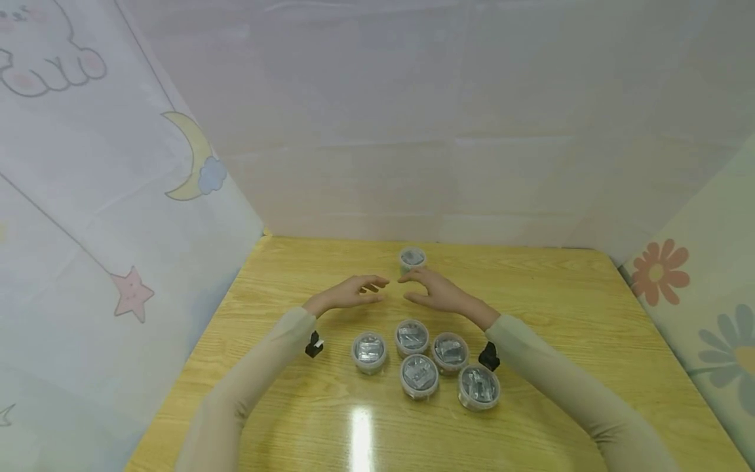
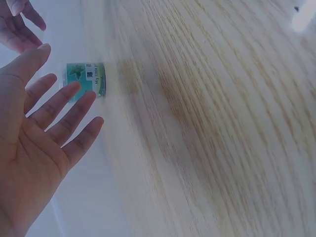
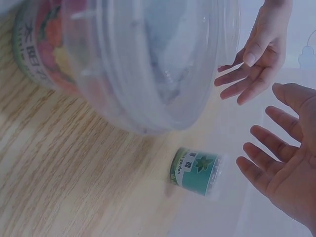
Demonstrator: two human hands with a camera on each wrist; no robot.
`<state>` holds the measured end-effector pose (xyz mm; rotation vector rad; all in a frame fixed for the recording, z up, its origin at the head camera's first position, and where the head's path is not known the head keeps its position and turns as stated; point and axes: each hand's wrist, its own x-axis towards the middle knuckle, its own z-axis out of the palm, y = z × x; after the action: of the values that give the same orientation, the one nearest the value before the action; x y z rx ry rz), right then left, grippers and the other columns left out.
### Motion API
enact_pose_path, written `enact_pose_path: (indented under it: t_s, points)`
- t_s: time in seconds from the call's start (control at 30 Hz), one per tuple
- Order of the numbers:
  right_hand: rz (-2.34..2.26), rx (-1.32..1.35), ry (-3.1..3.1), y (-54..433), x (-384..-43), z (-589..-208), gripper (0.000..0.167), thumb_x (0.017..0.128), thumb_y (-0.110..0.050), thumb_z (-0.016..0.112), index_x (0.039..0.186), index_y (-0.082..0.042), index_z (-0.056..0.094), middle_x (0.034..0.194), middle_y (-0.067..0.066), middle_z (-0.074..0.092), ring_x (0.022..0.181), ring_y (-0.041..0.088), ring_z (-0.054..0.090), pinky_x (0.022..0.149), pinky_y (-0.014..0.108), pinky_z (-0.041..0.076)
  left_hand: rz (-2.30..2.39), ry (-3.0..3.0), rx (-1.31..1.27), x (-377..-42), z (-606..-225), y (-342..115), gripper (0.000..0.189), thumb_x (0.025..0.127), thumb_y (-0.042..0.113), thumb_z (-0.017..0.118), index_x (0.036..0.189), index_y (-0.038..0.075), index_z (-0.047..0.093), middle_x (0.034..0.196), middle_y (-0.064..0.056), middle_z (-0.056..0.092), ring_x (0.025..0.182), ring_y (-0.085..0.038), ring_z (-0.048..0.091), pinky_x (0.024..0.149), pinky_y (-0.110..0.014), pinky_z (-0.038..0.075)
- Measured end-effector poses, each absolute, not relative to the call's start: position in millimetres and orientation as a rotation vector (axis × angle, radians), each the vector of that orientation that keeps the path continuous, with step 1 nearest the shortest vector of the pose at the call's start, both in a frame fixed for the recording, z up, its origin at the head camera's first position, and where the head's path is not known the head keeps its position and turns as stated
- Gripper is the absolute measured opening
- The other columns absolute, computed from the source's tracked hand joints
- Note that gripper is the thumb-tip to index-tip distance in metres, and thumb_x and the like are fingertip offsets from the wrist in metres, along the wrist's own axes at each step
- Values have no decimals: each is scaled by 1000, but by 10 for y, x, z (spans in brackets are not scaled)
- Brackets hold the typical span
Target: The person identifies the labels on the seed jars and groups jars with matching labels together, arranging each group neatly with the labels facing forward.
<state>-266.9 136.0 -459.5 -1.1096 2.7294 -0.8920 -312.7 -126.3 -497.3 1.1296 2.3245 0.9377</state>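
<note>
My left hand [image 1: 349, 293] and right hand [image 1: 441, 292] hover over the table facing each other, fingers loosely spread, nothing held. Beyond them, at the table's back, stands a small lidded plastic tub [image 1: 412, 255], nearest to my right fingertips in the head view. The left wrist view shows its green label [image 2: 79, 74] with a leaf picture; in the right wrist view this tub [image 3: 195, 170] appears apart from both hands. Closer to me, under the forearms, are several similar tubs, among them one at the left [image 1: 369, 353] and one at the lower right [image 1: 479, 387].
A flower-labelled tub [image 3: 148, 64] looms close in the right wrist view. Black wrist devices hang below the left sleeve [image 1: 314, 345] and the right sleeve [image 1: 489, 356]. The wooden table [image 1: 283, 419] meets a pale back curtain [image 1: 377, 177] and patterned side walls.
</note>
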Motion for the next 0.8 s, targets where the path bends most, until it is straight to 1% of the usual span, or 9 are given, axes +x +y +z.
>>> enact_pose_path:
  t_s: [0.23, 0.43, 0.63, 0.8]
  points:
    - [-881, -1120, 2705, 1328, -2650, -4575, 39, 92, -24, 60, 126, -5, 55, 126, 13, 54, 119, 30, 49, 97, 48, 43, 947, 2300, 1098, -3092, -4973, -1278, 49, 96, 28, 51, 140, 10, 38, 140, -14, 43, 122, -29, 48, 103, -49, 38]
    - [-871, -1114, 2699, 1317, -2645, -4551, 41, 92, -24, 60, 126, -4, 55, 127, 13, 53, 120, 30, 48, 97, 49, 43, 914, 2315, 1120, -3082, -4983, -1299, 51, 96, 33, 51, 140, 10, 37, 140, -13, 44, 121, -27, 50, 102, -46, 40]
    - [-852, -1123, 2695, 1307, -2636, -4523, 42, 92, -28, 59, 127, -6, 54, 129, 13, 53, 121, 30, 48, 97, 48, 43, 911, 2310, 1130, -3070, -4998, -1338, 52, 95, 35, 52, 140, 11, 39, 139, -11, 45, 120, -26, 50, 101, -46, 42]
    - [-835, -1154, 2685, 1285, -2636, -4516, 43, 93, -31, 58, 128, -7, 54, 127, 11, 54, 119, 28, 49, 96, 47, 44, 904, 2300, 1133, -3069, -4985, -1356, 54, 95, 34, 53, 140, 8, 38, 139, -12, 46, 121, -26, 50, 101, -46, 41]
